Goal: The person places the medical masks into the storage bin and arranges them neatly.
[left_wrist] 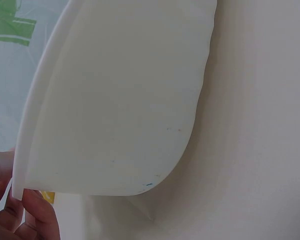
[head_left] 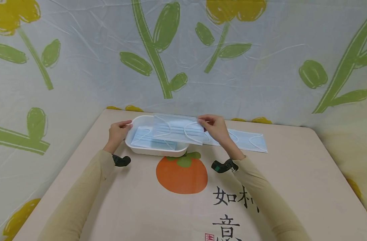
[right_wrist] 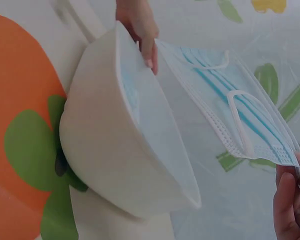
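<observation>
My left hand pinches the left rim of a white plastic basin; the left wrist view shows thumb and fingers on either side of that rim. Between the thumb and fingers of my right hand is the right edge of a light blue disposable face mask. This mask hangs flat over the basin's right part, its white ear loops facing up, and in the right wrist view it stands above the rim. Inside the basin lies another blue face mask, partly covered by the held one.
More blue face masks lie on the table right of the basin, partly behind my right hand. The table cover bears a printed orange persimmon and black characters. A flower-patterned curtain rises behind the table.
</observation>
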The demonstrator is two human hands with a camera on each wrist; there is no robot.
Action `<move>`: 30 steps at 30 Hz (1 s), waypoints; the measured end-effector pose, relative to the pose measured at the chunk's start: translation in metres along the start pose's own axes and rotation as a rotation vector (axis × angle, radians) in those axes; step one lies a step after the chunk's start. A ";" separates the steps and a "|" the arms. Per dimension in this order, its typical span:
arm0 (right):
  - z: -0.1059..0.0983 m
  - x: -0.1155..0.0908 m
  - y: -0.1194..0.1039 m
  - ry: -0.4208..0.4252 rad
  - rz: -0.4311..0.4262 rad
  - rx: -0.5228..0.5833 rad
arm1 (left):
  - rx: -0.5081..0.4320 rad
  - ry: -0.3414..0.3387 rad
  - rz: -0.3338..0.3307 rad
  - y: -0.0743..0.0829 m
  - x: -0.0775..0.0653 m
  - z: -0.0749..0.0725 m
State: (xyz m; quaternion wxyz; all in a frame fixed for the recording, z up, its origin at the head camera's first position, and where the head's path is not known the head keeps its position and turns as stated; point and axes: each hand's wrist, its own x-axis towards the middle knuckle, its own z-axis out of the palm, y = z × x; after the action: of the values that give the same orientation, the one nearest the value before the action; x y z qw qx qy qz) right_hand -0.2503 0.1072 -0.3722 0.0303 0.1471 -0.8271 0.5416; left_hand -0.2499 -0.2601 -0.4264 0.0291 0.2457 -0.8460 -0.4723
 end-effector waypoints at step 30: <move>0.076 0.021 -0.005 -0.081 0.107 0.054 | 0.022 0.000 0.043 -0.021 0.018 0.004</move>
State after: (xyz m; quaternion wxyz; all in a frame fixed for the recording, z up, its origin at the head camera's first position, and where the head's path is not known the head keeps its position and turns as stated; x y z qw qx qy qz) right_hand -0.2609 0.0317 -0.3945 -0.0360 0.1252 -0.8196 0.5580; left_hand -0.2593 -0.2738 -0.4487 0.0367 0.2277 -0.8563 -0.4622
